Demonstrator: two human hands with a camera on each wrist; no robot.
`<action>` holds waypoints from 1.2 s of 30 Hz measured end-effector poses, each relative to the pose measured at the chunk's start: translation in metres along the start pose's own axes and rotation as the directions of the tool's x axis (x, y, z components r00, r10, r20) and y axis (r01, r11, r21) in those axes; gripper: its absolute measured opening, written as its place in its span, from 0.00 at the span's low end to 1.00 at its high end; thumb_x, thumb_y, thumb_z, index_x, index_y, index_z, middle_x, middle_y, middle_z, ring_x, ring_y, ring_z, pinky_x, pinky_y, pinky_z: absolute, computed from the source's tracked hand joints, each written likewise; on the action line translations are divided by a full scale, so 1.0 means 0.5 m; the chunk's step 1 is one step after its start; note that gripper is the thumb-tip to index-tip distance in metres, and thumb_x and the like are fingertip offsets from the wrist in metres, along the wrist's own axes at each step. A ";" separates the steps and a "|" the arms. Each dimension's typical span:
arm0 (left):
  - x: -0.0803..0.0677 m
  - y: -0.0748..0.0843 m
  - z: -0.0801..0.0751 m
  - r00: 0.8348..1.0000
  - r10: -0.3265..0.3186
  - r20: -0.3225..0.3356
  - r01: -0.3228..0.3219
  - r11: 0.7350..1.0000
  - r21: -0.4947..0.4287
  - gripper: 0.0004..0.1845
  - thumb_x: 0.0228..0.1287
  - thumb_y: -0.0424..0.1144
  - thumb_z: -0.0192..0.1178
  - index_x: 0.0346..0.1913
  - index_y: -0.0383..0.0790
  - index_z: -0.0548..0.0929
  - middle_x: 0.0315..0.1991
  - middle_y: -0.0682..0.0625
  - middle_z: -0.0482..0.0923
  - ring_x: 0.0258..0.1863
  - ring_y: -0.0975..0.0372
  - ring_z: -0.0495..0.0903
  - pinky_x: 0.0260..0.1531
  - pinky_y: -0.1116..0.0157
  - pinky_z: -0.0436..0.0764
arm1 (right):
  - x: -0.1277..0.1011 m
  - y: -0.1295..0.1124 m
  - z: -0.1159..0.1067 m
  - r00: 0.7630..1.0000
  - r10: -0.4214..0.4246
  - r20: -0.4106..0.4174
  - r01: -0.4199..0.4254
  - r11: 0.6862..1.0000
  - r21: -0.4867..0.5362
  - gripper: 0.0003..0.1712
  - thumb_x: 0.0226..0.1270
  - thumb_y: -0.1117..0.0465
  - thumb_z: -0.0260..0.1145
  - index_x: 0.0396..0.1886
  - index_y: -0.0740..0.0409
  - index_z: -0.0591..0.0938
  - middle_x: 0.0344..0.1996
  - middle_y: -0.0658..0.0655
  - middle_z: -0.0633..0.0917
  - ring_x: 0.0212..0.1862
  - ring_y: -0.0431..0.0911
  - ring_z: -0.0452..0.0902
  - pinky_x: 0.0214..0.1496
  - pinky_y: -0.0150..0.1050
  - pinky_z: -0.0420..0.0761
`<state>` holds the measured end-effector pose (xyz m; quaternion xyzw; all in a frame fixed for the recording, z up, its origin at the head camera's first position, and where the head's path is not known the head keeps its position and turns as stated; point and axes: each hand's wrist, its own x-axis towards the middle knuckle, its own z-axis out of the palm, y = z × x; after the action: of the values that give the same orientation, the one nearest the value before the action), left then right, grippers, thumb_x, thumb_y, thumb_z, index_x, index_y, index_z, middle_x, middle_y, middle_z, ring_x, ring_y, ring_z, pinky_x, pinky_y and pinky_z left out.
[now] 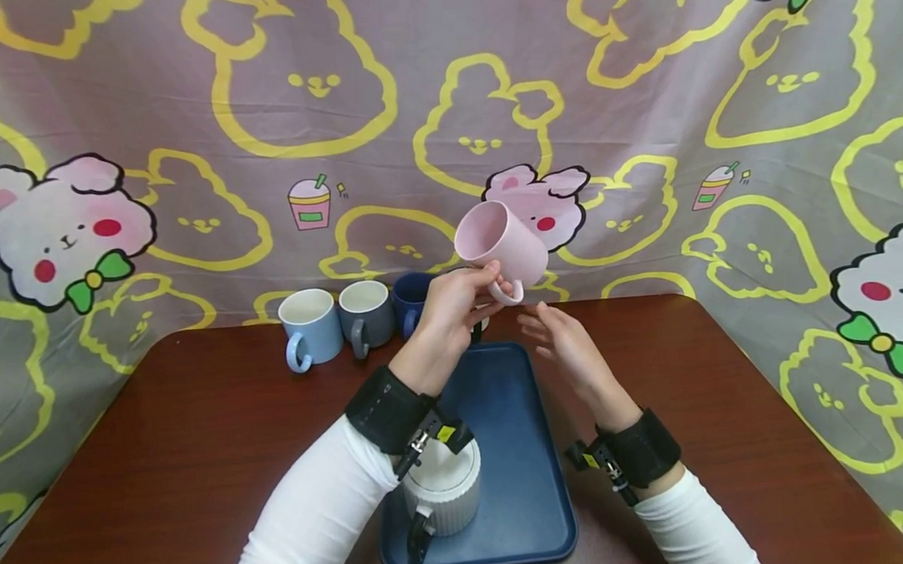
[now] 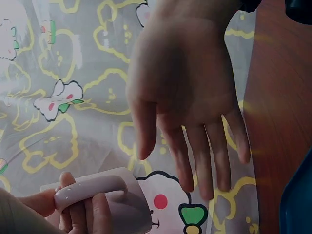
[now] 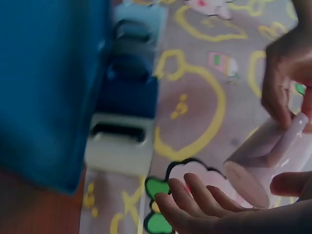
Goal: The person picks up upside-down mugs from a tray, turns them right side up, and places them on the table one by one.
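Note:
A pink mug (image 1: 521, 246) is in the air above the back of the table, tipped so its mouth faces up and left. My left hand (image 1: 452, 307) grips it by the handle, and in the left wrist view the fingers pass through the handle loop. Empty and with its fingers spread, my right hand (image 1: 569, 344) hovers just below and right of the mug. From the right wrist, the mug's base (image 3: 246, 183) shows close over the right fingers (image 3: 185, 197).
A dark blue tray (image 1: 514, 479) lies under the arms. On it is a ribbed whitish pot (image 1: 452, 502) with a lid and black handle. Along the back stand a light blue mug (image 1: 319, 328), a grey mug (image 1: 376, 318), a navy mug (image 1: 407, 293) and a white mug (image 3: 117, 156).

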<state>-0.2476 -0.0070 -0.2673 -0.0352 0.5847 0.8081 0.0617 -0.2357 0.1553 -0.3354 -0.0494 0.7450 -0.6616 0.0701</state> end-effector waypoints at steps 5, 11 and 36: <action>0.014 -0.003 0.010 1.000 -0.011 -0.018 0.011 0.999 0.037 0.09 0.63 0.38 0.61 0.35 0.34 0.84 0.21 0.53 0.81 0.27 0.63 0.82 0.31 0.69 0.81 | 0.005 0.017 -0.006 0.992 -0.022 -0.128 -0.019 0.952 -0.304 0.31 0.77 0.46 0.41 0.67 0.63 0.66 0.63 0.65 0.72 0.67 0.56 0.66 0.67 0.54 0.65; 0.026 -0.008 0.018 1.000 -0.012 -0.026 0.014 0.998 0.061 0.11 0.63 0.38 0.62 0.41 0.33 0.85 0.22 0.53 0.81 0.28 0.64 0.82 0.29 0.70 0.81 | 0.005 0.041 -0.014 0.983 -0.087 -0.160 -0.012 0.846 -0.533 0.30 0.76 0.44 0.43 0.67 0.59 0.66 0.64 0.64 0.72 0.66 0.58 0.67 0.64 0.55 0.68; 0.092 -0.052 0.050 0.989 -0.058 -0.139 0.074 0.991 0.115 0.10 0.59 0.35 0.65 0.41 0.33 0.86 0.24 0.46 0.84 0.23 0.63 0.83 0.36 0.62 0.85 | -0.018 0.096 -0.052 0.981 -0.154 -0.115 0.014 0.652 -0.758 0.33 0.75 0.49 0.48 0.66 0.71 0.63 0.64 0.73 0.67 0.66 0.66 0.62 0.65 0.60 0.65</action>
<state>-0.2889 0.0274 -0.2899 -0.1054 0.6335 0.7648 0.0507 -0.2302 0.1883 -0.3799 -0.0523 0.9520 -0.2974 -0.0506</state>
